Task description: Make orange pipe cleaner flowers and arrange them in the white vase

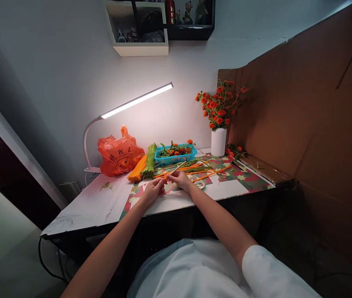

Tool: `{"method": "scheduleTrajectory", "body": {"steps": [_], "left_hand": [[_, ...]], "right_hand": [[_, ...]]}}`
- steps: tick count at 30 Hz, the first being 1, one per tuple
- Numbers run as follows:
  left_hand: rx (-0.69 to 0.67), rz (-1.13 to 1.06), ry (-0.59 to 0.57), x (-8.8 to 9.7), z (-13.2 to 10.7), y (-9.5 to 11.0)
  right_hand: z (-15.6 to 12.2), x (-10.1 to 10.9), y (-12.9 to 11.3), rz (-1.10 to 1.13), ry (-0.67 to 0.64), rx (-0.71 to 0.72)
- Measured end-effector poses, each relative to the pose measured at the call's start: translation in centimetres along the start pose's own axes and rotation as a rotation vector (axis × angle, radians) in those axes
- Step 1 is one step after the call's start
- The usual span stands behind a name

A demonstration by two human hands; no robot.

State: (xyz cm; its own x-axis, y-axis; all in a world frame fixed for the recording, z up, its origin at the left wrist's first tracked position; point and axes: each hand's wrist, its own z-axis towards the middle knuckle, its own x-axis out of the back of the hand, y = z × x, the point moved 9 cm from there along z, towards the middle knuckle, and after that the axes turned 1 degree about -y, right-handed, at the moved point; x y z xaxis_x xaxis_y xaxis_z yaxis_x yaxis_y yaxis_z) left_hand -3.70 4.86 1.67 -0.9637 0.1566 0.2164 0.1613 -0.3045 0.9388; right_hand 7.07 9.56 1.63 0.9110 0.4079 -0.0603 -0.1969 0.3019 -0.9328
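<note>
My left hand [153, 191] is closed in a pinch over the front of the table. A short bit of orange pipe cleaner [165, 178] shows at its fingertips. Almost touching it, my right hand [179, 181] is closed too, with a thin pale stick [180, 165] slanting up and away from its fingers. Just beyond the hands lie loose orange pipe cleaners [214, 172] and green ones [199, 162]. A roll of tape [199, 185] rests beside my right wrist. Bundles of orange pipe cleaners [137, 169] and green pipe cleaners [149, 161] lie farther left.
Behind the bundles stands a blue basket [176, 159] of orange flowers. A white vase [218, 142] with orange flowers is at the back right, near a cardboard wall [287, 107]. An orange plastic bag [120, 153] and a lit lamp [137, 100] are at the left.
</note>
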Motion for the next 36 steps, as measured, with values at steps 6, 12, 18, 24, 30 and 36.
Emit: {"method": "scheduleTrajectory", "body": {"steps": [6,12,18,24,30,36], "left_hand": [[0.105,-0.174,-0.076,-0.7,0.0,-0.6],[0.171,-0.223,-0.125,-1.3,0.0,-1.5],[-0.028,0.05,0.049,0.1,-0.4,1.0],[0.04,-0.032,0.054,0.7,-0.3,0.7],[0.179,-0.229,-0.026,0.3,0.0,-1.3],[0.177,-0.133,-0.048,0.0,0.0,-1.3]], "right_hand": [[-0.2,-0.1,-0.2,-0.033,0.001,0.021],[-0.2,0.5,0.0,-0.058,0.083,-0.031],[-0.5,1.0,-0.4,-0.057,0.127,-0.026],[-0.3,0.0,-0.5,-0.021,-0.004,0.01],[-0.4,-0.7,-1.0,0.03,-0.066,0.032],[-0.8,0.4,-0.7,0.046,0.041,-0.028]]}}
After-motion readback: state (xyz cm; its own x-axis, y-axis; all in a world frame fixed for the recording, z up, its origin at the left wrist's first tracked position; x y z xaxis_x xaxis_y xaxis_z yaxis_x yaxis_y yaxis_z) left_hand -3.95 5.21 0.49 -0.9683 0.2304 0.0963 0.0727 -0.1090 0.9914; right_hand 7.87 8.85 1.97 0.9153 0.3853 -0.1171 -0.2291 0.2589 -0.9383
